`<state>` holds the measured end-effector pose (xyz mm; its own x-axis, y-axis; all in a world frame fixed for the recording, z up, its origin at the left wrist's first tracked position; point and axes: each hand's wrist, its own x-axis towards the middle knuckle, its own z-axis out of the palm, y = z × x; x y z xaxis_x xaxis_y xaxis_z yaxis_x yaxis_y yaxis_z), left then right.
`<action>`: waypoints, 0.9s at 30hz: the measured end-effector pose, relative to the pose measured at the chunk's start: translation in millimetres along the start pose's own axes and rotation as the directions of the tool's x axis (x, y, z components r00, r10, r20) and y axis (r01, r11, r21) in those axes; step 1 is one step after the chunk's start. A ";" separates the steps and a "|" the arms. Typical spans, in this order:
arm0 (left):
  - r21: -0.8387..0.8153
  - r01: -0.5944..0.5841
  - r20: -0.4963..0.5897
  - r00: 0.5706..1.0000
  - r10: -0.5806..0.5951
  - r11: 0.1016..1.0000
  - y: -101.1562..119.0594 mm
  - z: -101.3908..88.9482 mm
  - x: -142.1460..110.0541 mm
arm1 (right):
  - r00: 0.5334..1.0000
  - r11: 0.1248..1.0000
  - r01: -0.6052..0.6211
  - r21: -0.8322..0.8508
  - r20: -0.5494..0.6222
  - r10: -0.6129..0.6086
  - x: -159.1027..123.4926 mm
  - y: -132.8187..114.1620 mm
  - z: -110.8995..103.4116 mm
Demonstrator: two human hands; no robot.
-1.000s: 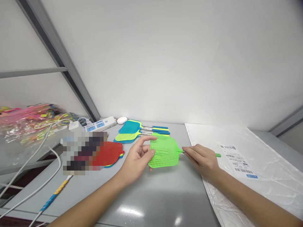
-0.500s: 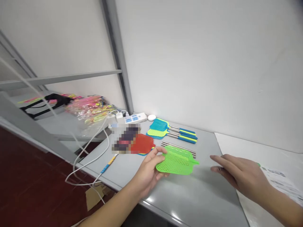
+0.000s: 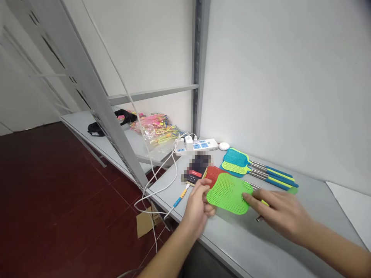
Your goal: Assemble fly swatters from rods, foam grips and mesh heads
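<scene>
My left hand (image 3: 199, 204) grips the left edge of a bright green fly swatter head (image 3: 227, 193), a perforated plastic paddle held above the table. My right hand (image 3: 282, 212) is closed at the paddle's right edge, its fingertips over the plastic. The paddle's neck is hidden behind those fingers. A short metal tube end (image 3: 259, 219) pokes out below the right hand; whether the hand holds it, I cannot tell. Beyond, metal rods (image 3: 251, 185) lie partly covered. A red swatter head (image 3: 213, 174) rests behind the green one.
Several blue and yellow fly swatters (image 3: 236, 168) lie stacked near the wall. A phone (image 3: 198, 168), partly blurred, lies left, with a charging cable (image 3: 181, 197). Behind stand a power strip (image 3: 204, 144) and a white round object (image 3: 224, 146). Bagged colourful items (image 3: 158, 129) sit on the neighbouring shelf.
My right hand has moved left, from apart to touching the green swatter head. The left hand keeps its grip. The camera view has swung left.
</scene>
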<state>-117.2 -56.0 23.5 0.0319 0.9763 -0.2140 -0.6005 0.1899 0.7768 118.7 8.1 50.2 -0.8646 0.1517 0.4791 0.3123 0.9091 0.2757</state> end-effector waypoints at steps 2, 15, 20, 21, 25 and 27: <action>-0.017 -0.096 -0.113 0.989 0.093 0.995 -8.2 -4.0 -1.0 | 0.999 1.000 -0.003 -0.008 -0.038 0.003 6.6 9.2 14.1; 0.565 -0.305 -0.014 0.925 0.379 0.766 -17.2 -4.4 -4.7 | 0.969 0.982 -0.186 0.015 0.165 0.181 36.5 26.2 60.9; 0.661 -0.282 0.020 0.933 0.359 0.696 -17.2 -3.7 -4.7 | 0.943 0.974 -0.222 0.038 0.263 0.205 32.2 23.2 50.2; 0.676 -0.281 0.028 0.934 0.357 0.681 -17.7 -4.7 -4.4 | 0.940 0.973 -0.229 0.038 0.270 0.211 31.1 23.7 46.7; 0.745 -0.294 0.085 0.932 0.352 0.598 -19.6 0.0 -5.4 | 0.947 0.956 -0.279 0.088 0.191 0.259 26.3 25.6 21.0; 0.781 -0.364 0.182 0.910 0.373 0.508 -19.0 14.8 -6.5 | 0.949 0.928 -0.314 0.202 0.110 0.297 20.8 23.4 0.6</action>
<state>-94.2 -64.5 18.9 -0.0497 0.9780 0.2026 0.3073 -0.1780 0.9348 107.7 32.7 66.2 -0.7706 0.4563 0.4450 0.4816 0.8742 -0.0625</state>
